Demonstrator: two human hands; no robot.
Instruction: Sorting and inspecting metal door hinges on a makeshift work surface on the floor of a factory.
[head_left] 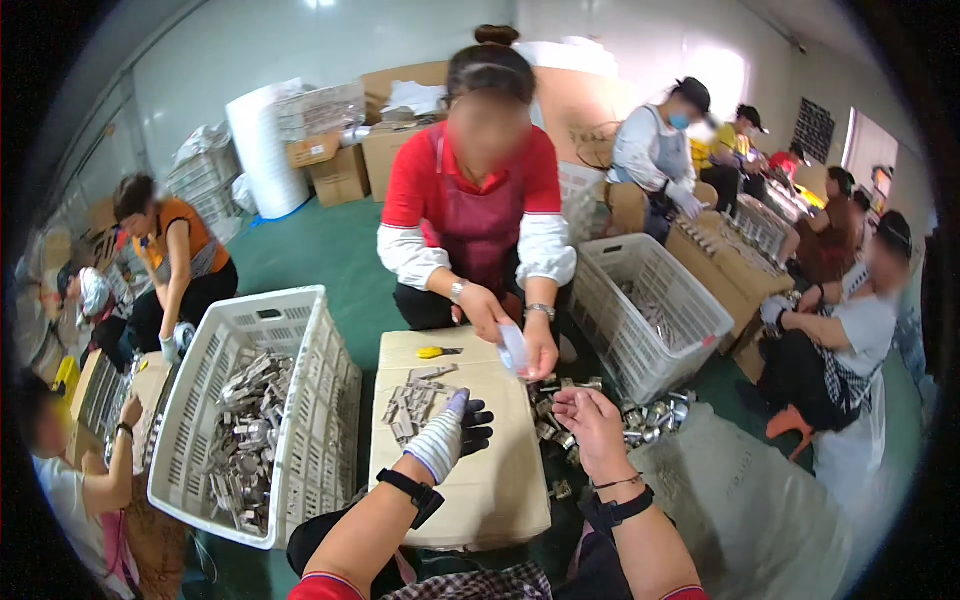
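Note:
My left hand (pixel 452 437), in a striped white glove with dark fingertips, is held over the cardboard-topped work surface (pixel 490 490) with its fingers spread and nothing in them. Beside it on the cardboard lies a loose pile of flat metal hinge-like parts (pixel 412 405). My bare right hand (pixel 592 425) hovers past the right edge of the cardboard, fingers loosely bent, no object visible in it. Across from me, a person in a red shirt and apron holds a roll of clear tape (pixel 513 350) in both hands. A yellow-handled cutter (pixel 438 352) rests near the far edge.
A white plastic crate (pixel 318 400) of metal parts stands at my left, another crate (pixel 650 275) at the far right. Shiny metal pieces (pixel 655 418) lie heaped by a grey sheet (pixel 735 490). Other people work at both sides; boxes (pixel 340 178) stand behind.

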